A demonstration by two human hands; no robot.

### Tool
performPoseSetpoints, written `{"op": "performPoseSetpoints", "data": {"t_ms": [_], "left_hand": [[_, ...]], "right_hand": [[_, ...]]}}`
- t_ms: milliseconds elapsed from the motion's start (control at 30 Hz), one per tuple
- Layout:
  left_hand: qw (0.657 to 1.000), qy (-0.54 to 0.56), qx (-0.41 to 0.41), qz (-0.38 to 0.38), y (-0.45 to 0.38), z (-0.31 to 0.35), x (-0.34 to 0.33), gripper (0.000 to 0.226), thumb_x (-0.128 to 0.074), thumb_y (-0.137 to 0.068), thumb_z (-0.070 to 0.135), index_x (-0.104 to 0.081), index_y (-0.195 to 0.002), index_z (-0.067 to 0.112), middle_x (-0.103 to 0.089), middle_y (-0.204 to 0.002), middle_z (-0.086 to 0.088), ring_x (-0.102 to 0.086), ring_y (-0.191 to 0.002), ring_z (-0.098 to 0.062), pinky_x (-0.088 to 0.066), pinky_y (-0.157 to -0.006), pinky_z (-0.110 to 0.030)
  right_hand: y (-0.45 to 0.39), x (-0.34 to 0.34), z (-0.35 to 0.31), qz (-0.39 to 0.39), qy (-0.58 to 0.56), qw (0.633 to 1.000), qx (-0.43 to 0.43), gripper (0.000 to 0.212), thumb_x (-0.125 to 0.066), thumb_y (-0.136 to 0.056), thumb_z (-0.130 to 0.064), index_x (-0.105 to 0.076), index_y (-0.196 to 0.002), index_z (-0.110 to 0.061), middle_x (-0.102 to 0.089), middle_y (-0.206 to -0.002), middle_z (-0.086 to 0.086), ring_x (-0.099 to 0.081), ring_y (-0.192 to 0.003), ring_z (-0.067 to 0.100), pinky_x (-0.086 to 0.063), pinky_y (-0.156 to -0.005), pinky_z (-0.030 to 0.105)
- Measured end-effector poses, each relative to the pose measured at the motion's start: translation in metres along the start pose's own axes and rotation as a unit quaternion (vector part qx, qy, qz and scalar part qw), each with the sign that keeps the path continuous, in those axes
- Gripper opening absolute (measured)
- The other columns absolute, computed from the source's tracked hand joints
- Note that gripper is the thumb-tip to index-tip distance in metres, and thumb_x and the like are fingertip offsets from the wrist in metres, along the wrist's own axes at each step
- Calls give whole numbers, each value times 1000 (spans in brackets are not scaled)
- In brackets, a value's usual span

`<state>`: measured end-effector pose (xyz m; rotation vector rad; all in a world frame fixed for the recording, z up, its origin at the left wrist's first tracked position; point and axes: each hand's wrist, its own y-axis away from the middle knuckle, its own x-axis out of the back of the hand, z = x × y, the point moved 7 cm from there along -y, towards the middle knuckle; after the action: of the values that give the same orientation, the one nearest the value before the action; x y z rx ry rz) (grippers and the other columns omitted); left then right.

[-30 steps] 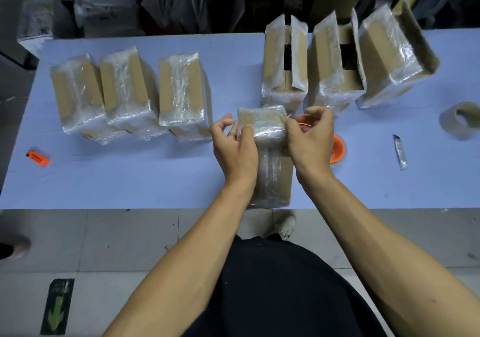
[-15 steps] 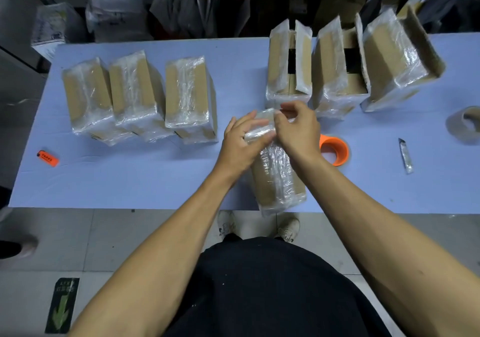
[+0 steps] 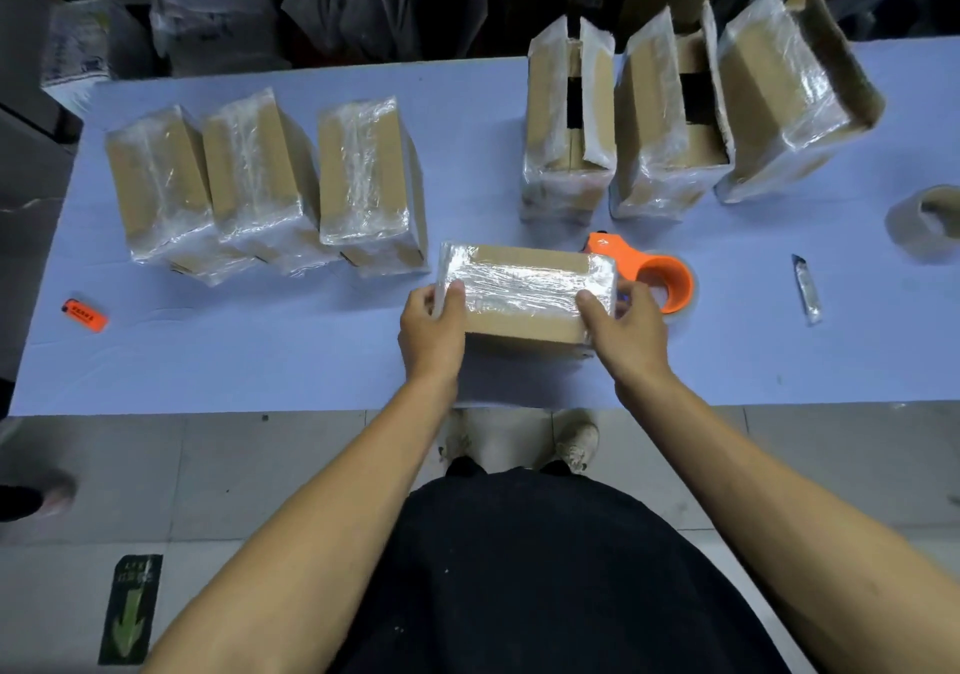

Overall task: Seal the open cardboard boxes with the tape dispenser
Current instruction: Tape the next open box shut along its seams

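1. Hands, two of them, clamp one taped box [image 3: 524, 291] by its short ends: the left hand [image 3: 432, 330] has its thumb curled over the left end, and the right hand [image 3: 626, 333] has its thumb on top at the right end with its fingers wrapped behind.
2. Box between the hands: one brown cardboard block lying sideways near the front edge of the pale blue table [image 3: 260, 351], its top covered in crinkled, shiny clear tape.
3. Just beyond the right hand lies one orange plastic tape dispenser [image 3: 652, 273], round at its ring end, on the table and in neither hand.
4. Further right of the grip lie one thin silvery knife [image 3: 806, 289] and one roll of tape [image 3: 924, 219].
5. Left of the grip, well apart, lies one small orange lighter [image 3: 85, 315].
6. Beyond and left stand three closed boxes [image 3: 260, 180] side by side, glossy with tape.
7. Beyond and right stand three open boxes [image 3: 670, 117], flaps up.
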<state>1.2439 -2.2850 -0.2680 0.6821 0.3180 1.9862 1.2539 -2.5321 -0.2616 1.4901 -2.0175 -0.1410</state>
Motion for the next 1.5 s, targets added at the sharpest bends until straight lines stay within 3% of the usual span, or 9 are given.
{"op": "performPoseSetpoints", "data": {"t_ms": [167,433,633,900,1033,1200,1300,1400,1500], "left_hand": [[956,-198,-166,-139,-19,37,5,66,-77,-84,30,-48,-143,23,-54,-138,7,-51,-121,-9,-41,-101,-26],[891,-357,-146,-239,24,12,-20,42,-70,-83,56,-62,-110,25,-69,-102,9,-65,-91,-13,-54,-83,-34],[950,-166,-128,-231,11,26,-53,68,-68,-91,45,-37,-149,31,-43,-147,12,-44,-129,-2,-38,-110,-29],[948,-129,-132,-260,2,21,-65,39,-66,-95,28,-55,-132,30,-52,-140,9,-45,-125,-1,-34,-102,-18],[943,-136,-132,-272,2,22,-65,39,-64,-97,28,-51,-134,30,-47,-143,8,-40,-125,0,-29,-95,-7],[922,-234,-173,-254,-2,36,-66,48,-68,-92,23,-49,-136,23,-37,-146,-1,-37,-137,-16,-31,-113,-27],[881,-313,-261,-241,3,61,-75,62,-67,-88,14,-44,-145,15,-29,-155,-7,-24,-146,-22,-20,-113,-21],[881,-280,-312,-217,15,100,-89,48,-62,-93,15,-52,-140,10,-49,-145,-8,-43,-136,-22,-26,-102,-15],[951,-98,-156,-250,21,126,-101,25,-56,-101,33,-68,-113,15,-69,-104,2,-64,-99,-14,-44,-89,-27]], "right_hand": [[-18,-9,-22,-87,70,989,101,45,-58,-94,-35,-58,-136,-20,-64,-132,-1,-55,-126,20,-43,-107,41],[-22,8,-21,53,91,985,137,32,-70,-84,-38,-69,-103,-12,-68,-102,5,-61,-97,22,-48,-86,37],[-18,-20,-41,-56,78,966,238,24,-57,-98,-17,-70,-114,-5,-69,-111,6,-53,-97,4,-40,-89,12],[-76,11,15,-31,348,934,73,70,-66,-84,-12,-31,-145,-4,-60,-115,25,-59,-101,46,-44,-71,44],[-71,21,9,-19,332,937,110,56,-56,-87,-2,-37,-139,-5,-61,-112,24,-58,-95,47,-44,-68,43],[-51,61,-12,15,209,971,111,44,-55,-86,-20,-49,-129,-12,-64,-117,9,-60,-100,30,-48,-79,36],[-38,79,-33,13,215,968,130,68,-76,-74,-48,-47,-128,-18,-59,-118,-1,-60,-97,21,-51,-81,39],[-26,86,-60,19,254,950,182,62,-79,-75,-40,-47,-124,-19,-61,-113,0,-60,-93,22,-47,-75,34],[-15,89,-87,22,223,944,244,46,-77,-80,-38,-51,-114,-20,-61,-100,-3,-58,-83,19,-45,-69,32]]}}
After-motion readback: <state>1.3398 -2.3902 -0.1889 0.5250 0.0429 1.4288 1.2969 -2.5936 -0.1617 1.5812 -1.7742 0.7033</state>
